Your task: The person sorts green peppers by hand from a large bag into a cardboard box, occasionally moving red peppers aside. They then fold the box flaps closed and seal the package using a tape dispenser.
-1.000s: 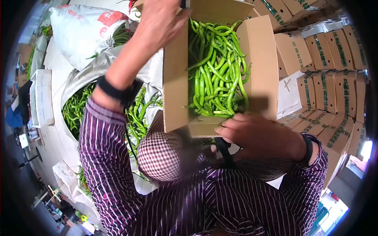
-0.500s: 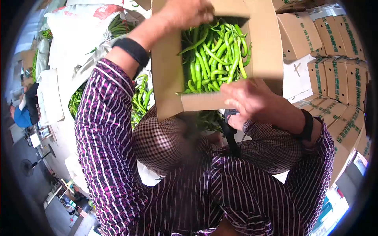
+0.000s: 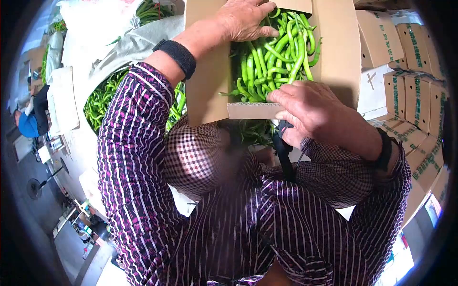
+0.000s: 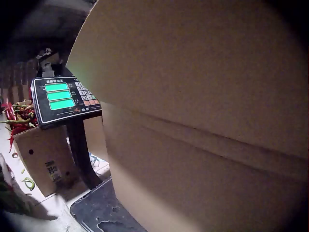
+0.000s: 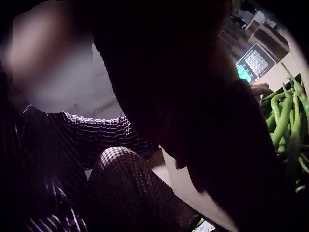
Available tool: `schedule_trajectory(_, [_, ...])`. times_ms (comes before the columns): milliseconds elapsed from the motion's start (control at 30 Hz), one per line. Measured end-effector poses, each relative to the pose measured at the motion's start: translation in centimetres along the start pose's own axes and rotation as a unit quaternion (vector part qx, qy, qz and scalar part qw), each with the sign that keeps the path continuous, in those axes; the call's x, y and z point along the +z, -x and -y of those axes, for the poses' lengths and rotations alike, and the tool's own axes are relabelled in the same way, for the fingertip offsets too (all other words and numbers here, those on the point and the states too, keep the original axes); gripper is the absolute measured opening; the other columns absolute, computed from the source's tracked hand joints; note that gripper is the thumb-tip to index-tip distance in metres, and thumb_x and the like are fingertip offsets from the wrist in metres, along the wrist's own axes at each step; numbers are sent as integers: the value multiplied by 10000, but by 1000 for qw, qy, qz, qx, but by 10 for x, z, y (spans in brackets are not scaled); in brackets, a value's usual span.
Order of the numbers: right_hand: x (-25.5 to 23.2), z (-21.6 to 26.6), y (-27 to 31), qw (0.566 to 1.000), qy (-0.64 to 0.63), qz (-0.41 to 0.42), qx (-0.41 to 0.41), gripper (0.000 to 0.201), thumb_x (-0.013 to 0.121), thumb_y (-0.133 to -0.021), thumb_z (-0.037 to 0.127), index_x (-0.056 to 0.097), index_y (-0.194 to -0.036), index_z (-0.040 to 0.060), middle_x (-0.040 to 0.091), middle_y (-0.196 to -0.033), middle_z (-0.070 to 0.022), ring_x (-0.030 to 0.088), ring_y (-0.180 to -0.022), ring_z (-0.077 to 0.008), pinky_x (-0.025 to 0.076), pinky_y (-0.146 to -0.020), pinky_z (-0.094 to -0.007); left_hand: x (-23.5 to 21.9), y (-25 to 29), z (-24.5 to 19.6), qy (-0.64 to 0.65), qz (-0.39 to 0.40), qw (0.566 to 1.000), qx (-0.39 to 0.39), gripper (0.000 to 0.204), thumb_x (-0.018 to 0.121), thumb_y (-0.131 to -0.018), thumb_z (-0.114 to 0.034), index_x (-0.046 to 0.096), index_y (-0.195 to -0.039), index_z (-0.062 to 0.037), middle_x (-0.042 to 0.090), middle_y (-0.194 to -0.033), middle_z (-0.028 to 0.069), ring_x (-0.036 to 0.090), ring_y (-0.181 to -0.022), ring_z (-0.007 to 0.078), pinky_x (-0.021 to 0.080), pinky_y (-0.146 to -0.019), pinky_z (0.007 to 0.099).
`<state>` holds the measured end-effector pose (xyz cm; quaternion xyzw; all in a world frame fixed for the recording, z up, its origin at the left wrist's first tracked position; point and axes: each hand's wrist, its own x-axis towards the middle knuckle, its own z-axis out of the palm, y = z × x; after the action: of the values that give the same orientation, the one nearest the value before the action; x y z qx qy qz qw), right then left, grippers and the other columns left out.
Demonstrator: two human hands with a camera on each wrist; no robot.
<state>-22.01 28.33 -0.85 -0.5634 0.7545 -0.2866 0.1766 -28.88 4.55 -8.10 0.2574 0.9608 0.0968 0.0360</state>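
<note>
Long green peppers [image 3: 276, 57] fill an open cardboard box [image 3: 341, 52] in front of the person in the head view. The left hand [image 3: 243, 21] reaches across the box's left flap [image 3: 206, 71], its thumb and fingers spread at the peppers near the far left corner. At the near side, the right hand [image 3: 312, 107] grips the near flap [image 3: 253, 111], with fingers on the pepper side and thumb below the edge. Cardboard hides the left hand in the left wrist view. The right wrist view is mostly dark, with peppers [image 5: 285, 116] at its right edge.
A scale with a lit green display [image 4: 60, 96] and black platform [image 4: 104, 208] stands beside the box. Packed cartons [image 3: 415, 95] are stacked at right. Sacks of peppers [image 3: 102, 102] lie at left; red peppers [image 4: 19, 118] top another carton. Another person [image 3: 31, 114] is far left.
The left hand has come from beyond the box's far left corner down to the peppers. The right hand has shifted along the near flap and now holds it. The box appears slightly farther right.
</note>
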Motion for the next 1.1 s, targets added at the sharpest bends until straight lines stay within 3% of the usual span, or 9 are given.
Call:
schedule_trajectory(133, [22,-51,-16,991,42,38,119,337,723,-745,223,578,-950,-3,612,-815,-173,622,-804,-364,493,-686,-447,17,-10,11,4,-10,1000,0,813,524,-856,-616,427,-1342,29,318,-1434,306,258,-1356,468,244,-1136,473])
schedule_trajectory(367, [27,-30,-18,983,126,-66,113,594,812,-629,248,546,-1105,10,551,-967,-139,573,-919,-319,460,-761,-421,-10,-8,-3,54,85,994,-50,1010,607,-724,-727,382,-1400,-12,225,-1490,302,204,-1380,476,236,-1128,512])
schedule_trajectory(500, [41,-56,-16,974,173,-103,100,773,842,-578,250,491,-1224,15,520,-1003,-125,529,-946,-305,432,-763,-386,0,-9,1,58,70,995,-48,1037,642,-695,-723,369,-1411,-25,209,-1496,300,184,-1378,496,242,-1121,531])
schedule_trajectory(567, [43,-56,-19,974,157,-95,134,871,861,-526,299,483,-1253,5,522,-980,-122,520,-921,-296,417,-731,-371,-2,-9,2,49,71,996,-36,873,696,-777,-549,388,-1395,-15,266,-1488,264,243,-1384,431,279,-1112,492])
schedule_trajectory(700, [42,-59,-8,974,122,-89,167,692,861,-509,322,545,-1041,12,528,-956,-132,519,-940,-303,405,-770,-419,8,-9,15,67,22,997,37,972,727,-688,-604,362,-1418,-75,298,-1484,203,252,-1383,393,302,-1110,494])
schedule_trajectory(733, [43,-57,-6,974,116,-106,163,612,847,-546,329,533,-973,22,533,-944,-135,516,-946,-312,397,-781,-434,-1,-6,4,39,88,995,9,1097,760,-607,-633,320,-1444,-76,232,-1512,207,188,-1406,395,273,-1112,529])
schedule_trajectory(767, [42,-56,-7,973,118,-109,168,612,847,-546,329,533,-973,22,533,-944,-135,516,-946,-312,397,-781,-434,-7,-2,-6,11,156,988,-17,1224,793,-525,-661,278,-1469,-77,165,-1540,210,125,-1429,396,244,-1115,564])
schedule_trajectory(900, [36,-59,-10,974,112,-79,182,635,811,-584,405,539,-994,4,538,-948,-142,514,-954,-323,397,-790,-437,-5,4,-8,35,169,985,-16,1315,803,-489,-671,192,-1498,-89,81,-1563,208,37,-1441,412,192,-1125,590])
schedule_trajectory(1100, [36,-58,-16,965,100,-26,242,662,818,-586,420,546,-1012,-8,543,-992,-153,513,-988,-319,395,-839,-435,-15,3,-17,31,203,979,-20,1344,854,-457,-605,169,-1502,-111,88,-1561,199,67,-1431,437,227,-1114,591])
